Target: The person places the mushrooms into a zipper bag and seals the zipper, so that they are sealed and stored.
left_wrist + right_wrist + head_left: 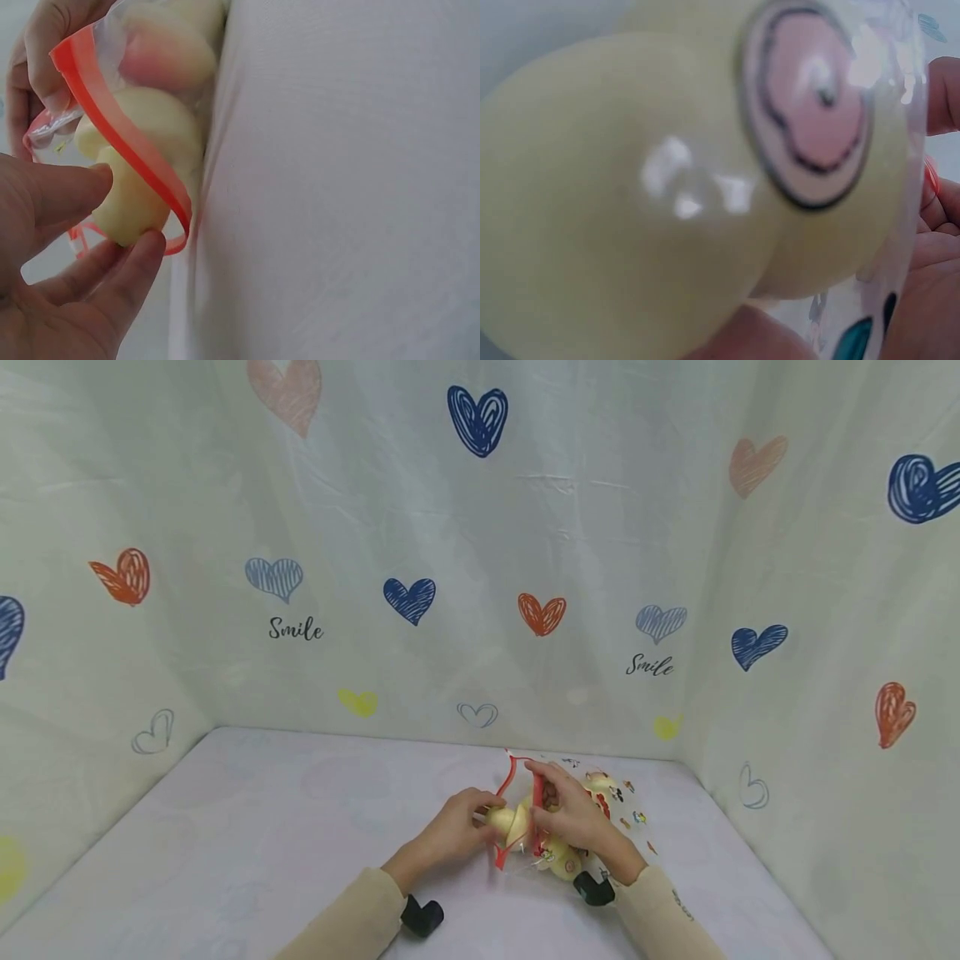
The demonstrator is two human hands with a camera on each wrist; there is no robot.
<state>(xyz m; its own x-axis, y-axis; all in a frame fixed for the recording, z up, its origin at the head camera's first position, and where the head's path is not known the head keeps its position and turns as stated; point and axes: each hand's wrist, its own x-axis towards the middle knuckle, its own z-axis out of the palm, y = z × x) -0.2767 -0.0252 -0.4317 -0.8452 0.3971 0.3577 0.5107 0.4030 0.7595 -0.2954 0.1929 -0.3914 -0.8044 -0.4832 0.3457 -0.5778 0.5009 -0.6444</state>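
Note:
A clear bag with a red-orange rim (124, 135) and small colourful prints lies on the table, its mouth open towards my left hand (455, 828). Thumb and fingertips of that hand pinch a smooth, pale yellow rounded piece (133, 202) at the bag's mouth. My right hand (576, 814) grips the bag by its red rim, fingers partly hidden behind the plastic. Inside the bag are several more pale yellow rounded pieces (562, 858), one bearing a pink printed patch with a dark outline (814, 101) in the right wrist view.
A white table (285, 835) spreads under both hands. White curtains (375, 510) with printed hearts and the word Smile hang behind it and on both sides. Black wrist mounts (423, 917) are worn at both sleeves.

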